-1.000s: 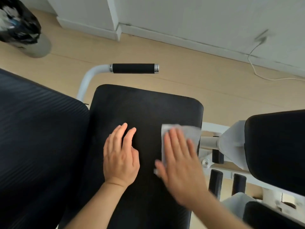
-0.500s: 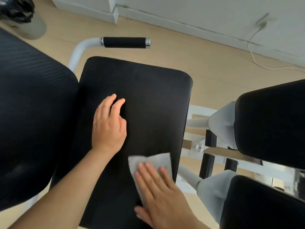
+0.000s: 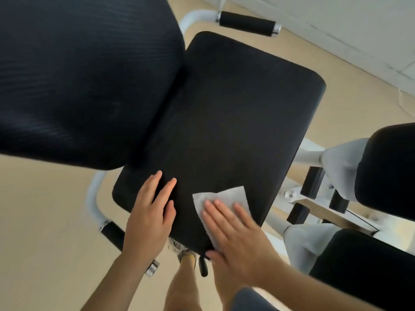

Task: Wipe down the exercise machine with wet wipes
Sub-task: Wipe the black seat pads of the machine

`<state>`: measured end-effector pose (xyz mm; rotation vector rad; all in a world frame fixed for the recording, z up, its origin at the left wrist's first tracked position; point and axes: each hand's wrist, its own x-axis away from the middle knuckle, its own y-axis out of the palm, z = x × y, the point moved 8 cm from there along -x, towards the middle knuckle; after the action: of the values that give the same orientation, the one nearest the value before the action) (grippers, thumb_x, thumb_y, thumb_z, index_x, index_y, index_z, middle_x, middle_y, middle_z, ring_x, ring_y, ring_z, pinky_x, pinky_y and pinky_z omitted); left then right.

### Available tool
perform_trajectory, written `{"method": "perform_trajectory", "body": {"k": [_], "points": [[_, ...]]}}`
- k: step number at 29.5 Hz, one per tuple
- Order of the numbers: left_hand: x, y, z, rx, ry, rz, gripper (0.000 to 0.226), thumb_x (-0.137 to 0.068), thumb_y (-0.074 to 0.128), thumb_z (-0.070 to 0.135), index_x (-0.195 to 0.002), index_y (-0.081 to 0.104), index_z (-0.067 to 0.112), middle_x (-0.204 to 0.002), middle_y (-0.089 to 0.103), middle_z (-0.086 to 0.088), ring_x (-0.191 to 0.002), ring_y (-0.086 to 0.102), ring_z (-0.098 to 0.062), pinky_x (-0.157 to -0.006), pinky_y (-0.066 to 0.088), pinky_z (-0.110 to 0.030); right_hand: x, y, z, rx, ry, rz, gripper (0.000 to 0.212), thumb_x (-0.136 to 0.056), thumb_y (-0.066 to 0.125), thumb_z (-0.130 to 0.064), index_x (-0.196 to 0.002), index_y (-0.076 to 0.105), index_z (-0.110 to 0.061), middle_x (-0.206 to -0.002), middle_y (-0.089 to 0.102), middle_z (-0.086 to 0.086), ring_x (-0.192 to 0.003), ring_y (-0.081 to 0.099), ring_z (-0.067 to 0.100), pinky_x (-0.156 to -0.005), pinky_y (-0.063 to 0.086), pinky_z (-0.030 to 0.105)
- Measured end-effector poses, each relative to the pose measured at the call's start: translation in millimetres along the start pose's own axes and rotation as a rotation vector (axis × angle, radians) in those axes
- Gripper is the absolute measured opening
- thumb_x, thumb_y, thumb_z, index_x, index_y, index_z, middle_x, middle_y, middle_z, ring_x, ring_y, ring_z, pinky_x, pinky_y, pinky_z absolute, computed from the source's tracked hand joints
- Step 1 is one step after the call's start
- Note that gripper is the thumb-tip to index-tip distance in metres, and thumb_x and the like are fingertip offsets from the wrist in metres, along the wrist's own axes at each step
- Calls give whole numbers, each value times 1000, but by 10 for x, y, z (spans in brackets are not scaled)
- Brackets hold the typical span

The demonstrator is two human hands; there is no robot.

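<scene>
Exercise machine [image 3: 311,154] stands on a pale wooden floor [image 3: 45,221]; its ribbed black backrest [image 3: 85,75] fills the far left, meeting the black seat pad [image 3: 235,120]; the left hand [image 3: 150,218] lies flat on the seat's near left corner, fingers straight, holding nothing; just right of it, the wet wipe [image 3: 224,196] lies near the seat's front edge, pressed down by the straight fingers of the right hand [image 3: 238,239]; more black pads [image 3: 386,167] sit far right.

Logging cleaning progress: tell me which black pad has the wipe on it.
The flat middle pad: the right hand presses the wipe on its near end. The ribbed pad and the two right-side pads have none.
</scene>
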<state>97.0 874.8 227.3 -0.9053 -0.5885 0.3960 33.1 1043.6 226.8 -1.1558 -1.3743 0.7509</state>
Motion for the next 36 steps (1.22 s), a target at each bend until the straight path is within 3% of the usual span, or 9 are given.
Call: {"method": "perform_trajectory", "body": {"k": [3, 6, 10, 17, 22, 27, 30, 34, 36], "points": [[222, -38, -168, 48, -63, 23, 46, -91, 62, 13, -136, 55, 17, -149, 39, -4, -139, 34, -22, -105, 34, -31, -304, -241, 779, 105, 204, 56, 83, -93, 30, -64, -154, 19, -10, -160, 25, 12, -149, 16, 26, -117, 17, 48], [404, -28, -321, 89, -138, 51, 43, -92, 59, 11, -134, 56, 18, -149, 40, 0, -138, 36, -18, -106, 32, -26, -512, -414, 1056, 25, 514, 50, 76, -100, 18, -57, -155, 9, -6, -162, 8, 15, -151, 4, 30, -120, 13, 52], [522, -67, -393, 205, -193, 96, 43, -92, 54, 7, -133, 56, 18, -147, 42, 5, -136, 38, -12, -105, 30, -21, -518, -48, -385, 16, 184, 4, 69, -100, 24, -50, -154, 16, -8, -163, 11, 11, -151, 6, 26, -119, 11, 52], [692, -295, -771, 417, -398, 297, 48, -89, 49, -3, -133, 54, 14, -139, 51, 6, -124, 47, -10, -89, 26, 6, -1785, -30, -1137, 64, -76, -71, 77, -100, 34, -42, -154, -11, -10, -163, -15, 5, -149, -19, 22, -119, -8, 49], [686, -400, -953, 360, -431, 300, 46, -90, 49, 3, -133, 54, 18, -137, 51, 8, -121, 50, -14, -89, 34, -14, -1843, -130, -1164, 115, -100, -27, 70, -102, 22, -48, -156, -2, -11, -164, -4, 5, -150, -10, 22, -121, -2, 46], [593, -286, -637, 320, -283, 165, 45, -97, 44, 12, -140, 48, 24, -149, 37, 10, -137, 32, -5, -100, 26, -12, -1266, -407, 238, 70, 326, 139, 72, -98, 26, -57, -153, 27, -10, -159, 26, 9, -147, 25, 28, -114, 29, 51], [439, -207, -493, 257, -207, 157, 45, -97, 47, 12, -141, 47, 20, -149, 38, 5, -137, 34, -11, -101, 26, -15, -1604, -597, 787, -46, 640, 139, 72, -100, 24, -54, -155, 13, -8, -163, 12, 9, -150, 11, 28, -117, 17, 53], [310, -234, -621, 246, -278, 212, 45, -89, 54, 3, -134, 54, 11, -143, 47, -3, -130, 44, -19, -100, 31, -20, -1610, -195, -624, 54, 92, 78, 68, -97, 15, -47, -155, 16, -11, -162, 18, 7, -150, 11, 27, -118, 15, 53], [321, -229, -628, 206, -262, 186, 43, -87, 56, 1, -130, 56, 10, -143, 48, -4, -129, 44, -19, -99, 36, -24, -1494, -179, -614, 57, -113, 9, 67, -97, 15, -51, -154, 18, -15, -161, 20, 3, -150, 14, 23, -119, 17, 51]]}}
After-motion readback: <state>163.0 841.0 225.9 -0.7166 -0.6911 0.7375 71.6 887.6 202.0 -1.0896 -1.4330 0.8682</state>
